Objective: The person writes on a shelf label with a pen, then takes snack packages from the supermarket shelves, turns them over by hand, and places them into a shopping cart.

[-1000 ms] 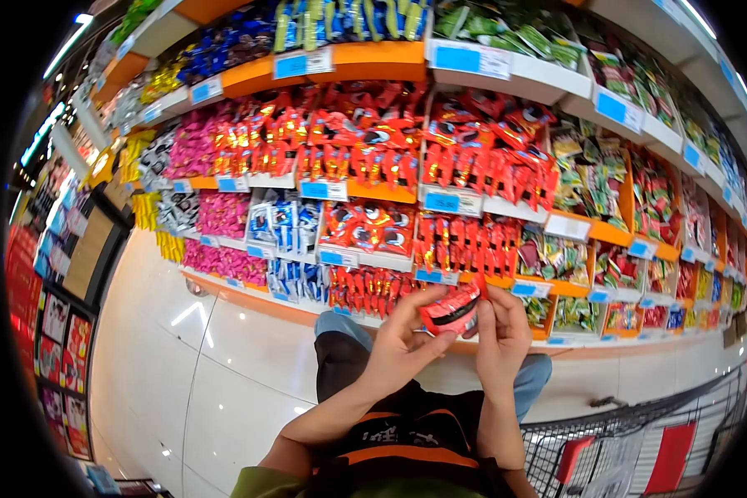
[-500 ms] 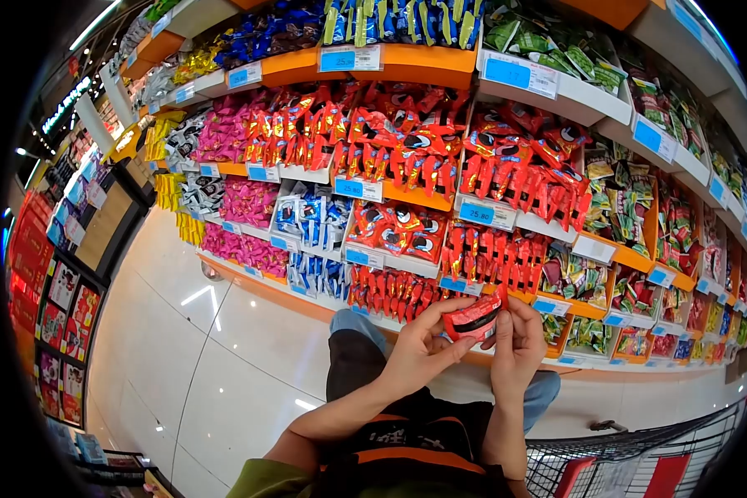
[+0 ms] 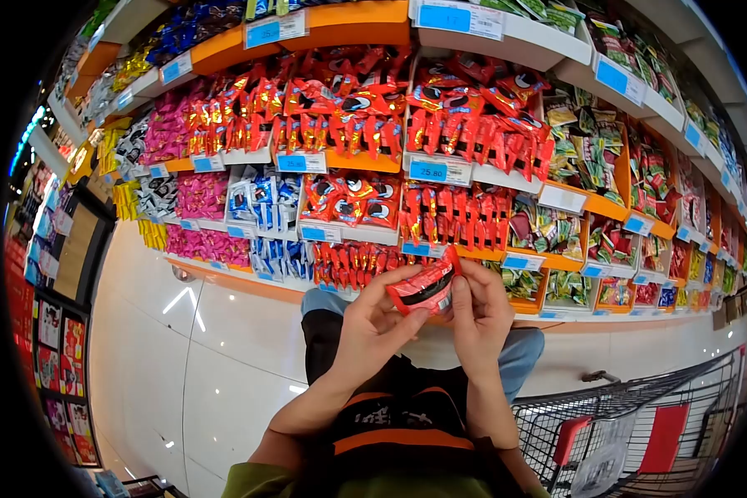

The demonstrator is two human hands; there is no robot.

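Observation:
A small red snack packet (image 3: pixel 424 287) with a black band across it is held up between my two hands, in front of the shelves. My left hand (image 3: pixel 372 324) grips its left end, thumb along the lower edge and fingers behind. At the right end, my right hand (image 3: pixel 481 314) pinches the packet between thumb and fingers. Similar red packets (image 3: pixel 456 216) fill the shelf bins just beyond my hands. Part of the packet's back is hidden by my fingers.
Orange-edged shelves (image 3: pixel 349 158) carry pink packets (image 3: pixel 203 197), blue-and-white packets (image 3: pixel 266 199) and green packets (image 3: pixel 568 286), with price tags (image 3: pixel 440 171) along the edges. A wire shopping cart (image 3: pixel 631 423) stands at my right. Tiled floor (image 3: pixel 224 373) stretches to the left, beside a display stand (image 3: pixel 62 357).
My view has shifted, so the shelves appear higher and further left, and more of the cart shows. The packet, still in both hands, is turned a little and shows more of its front.

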